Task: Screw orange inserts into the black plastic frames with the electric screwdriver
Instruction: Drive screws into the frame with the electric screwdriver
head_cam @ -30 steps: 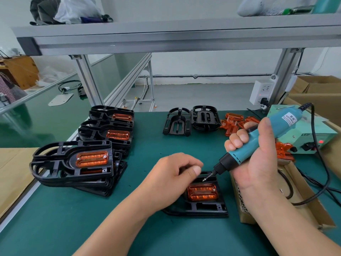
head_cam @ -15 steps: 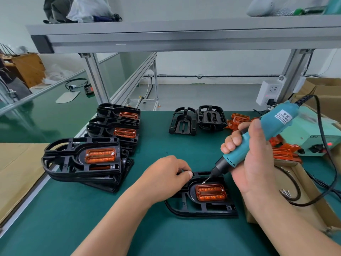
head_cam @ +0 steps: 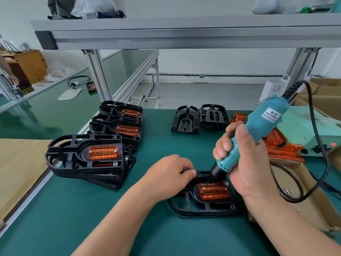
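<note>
My right hand (head_cam: 245, 163) wraps its fingers round a teal electric screwdriver (head_cam: 258, 126). Its tip is down at the far left corner of a translucent orange rectangular insert (head_cam: 214, 191), which sits in a black plastic frame (head_cam: 203, 209) near the green surface (head_cam: 92, 218)'s front edge. My left hand (head_cam: 169, 174) pinches that frame's far rim with curled fingers. Finished frames (head_cam: 84, 156) are stacked by the left edge.

The matte surface (head_cam: 92, 218) is dark green. The ribbed translucent orange insert (head_cam: 214, 191) lies in a black plastic frame (head_cam: 208, 211). The teal plastic electric screwdriver (head_cam: 258, 130) carries a white label and black nose. The far-right metal box (head_cam: 299, 124) is pale green.
</note>
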The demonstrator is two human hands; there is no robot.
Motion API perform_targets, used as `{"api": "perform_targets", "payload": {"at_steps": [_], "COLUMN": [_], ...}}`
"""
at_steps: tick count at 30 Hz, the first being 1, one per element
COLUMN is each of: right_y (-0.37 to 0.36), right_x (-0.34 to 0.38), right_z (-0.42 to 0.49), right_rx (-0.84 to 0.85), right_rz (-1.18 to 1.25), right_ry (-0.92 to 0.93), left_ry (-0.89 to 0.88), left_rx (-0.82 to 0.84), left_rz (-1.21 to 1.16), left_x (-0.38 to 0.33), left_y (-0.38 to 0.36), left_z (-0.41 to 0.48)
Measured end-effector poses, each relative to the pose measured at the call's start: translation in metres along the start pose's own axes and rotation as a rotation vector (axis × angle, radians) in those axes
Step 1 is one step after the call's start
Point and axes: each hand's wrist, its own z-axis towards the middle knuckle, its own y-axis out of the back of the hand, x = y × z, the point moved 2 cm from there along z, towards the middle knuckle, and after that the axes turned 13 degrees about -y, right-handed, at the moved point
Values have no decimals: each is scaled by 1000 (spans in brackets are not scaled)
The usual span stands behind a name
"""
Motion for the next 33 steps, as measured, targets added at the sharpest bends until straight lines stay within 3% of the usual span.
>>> {"api": "perform_targets", "payload": {"at_steps": [23,33], "right_y": [-17,-44], "right_x": [-1,-7], "right_z": [-1,6], "right_rx": [104,219], "right_rz": [-121,-355], "right_ry": [-21,-63], "left_ry": [-9,-26], "left_rx": [-12,-35], "left_rz": [32,42], "left_x": [-1,-6], "left_y": [-4,-4], "left_z": [2,2]}}
